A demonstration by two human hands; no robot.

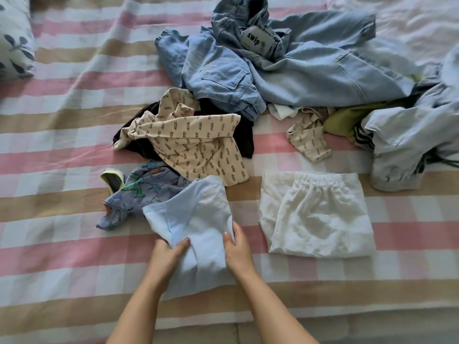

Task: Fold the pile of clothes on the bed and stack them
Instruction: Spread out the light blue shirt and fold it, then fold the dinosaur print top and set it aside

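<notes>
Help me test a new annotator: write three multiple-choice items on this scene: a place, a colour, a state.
1. Where does the folded white garment lie? A. Left of the left hand. B. Right of the right hand. C. Between them.
2. What colour is the garment being handled? A. Black. B. Green. C. Light blue.
3. How is it held? A. Both hands grip it. B. One hand only. C. Neither hand.
Answers: B, it lies flat beside that hand; C, pale blue cloth shows; A, left hand and right hand each pinch an edge.
</notes>
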